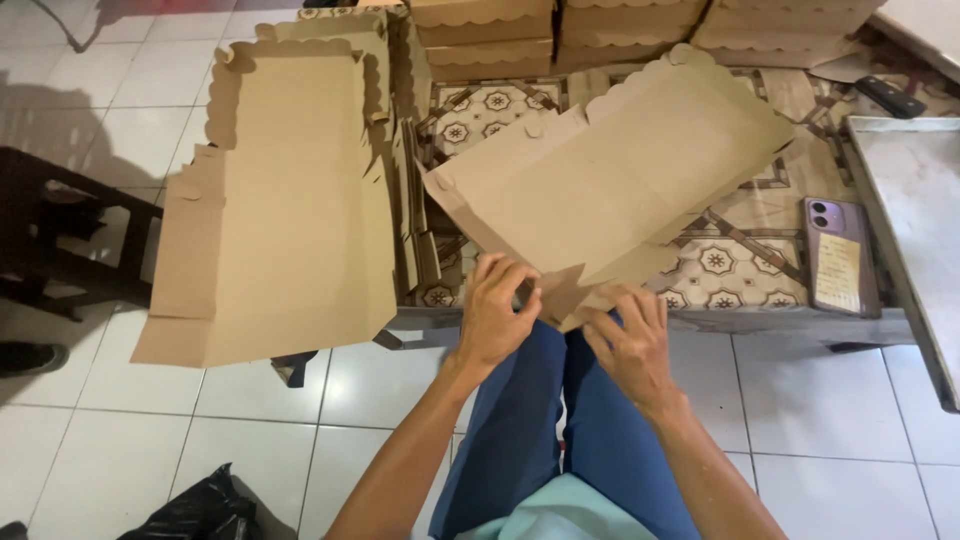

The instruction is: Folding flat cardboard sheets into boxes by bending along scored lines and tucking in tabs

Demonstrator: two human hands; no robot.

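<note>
Cardboard box blank pinched by two hands; one phone nearby.

Bright, even light; soft glare sits on the floor tiles right of the flat cardboard stack, dark shadows left, edges bending slightly, focus sharp.

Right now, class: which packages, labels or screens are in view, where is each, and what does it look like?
Flat cardboard box blank: held by left hand and right hand, brown, scalloped edges.
Stack of flat blanks: left, brown.
Folded boxes: top, brown, stacked.
Phone: right on patterned table, face down, purple, pale slip on its back.
</note>
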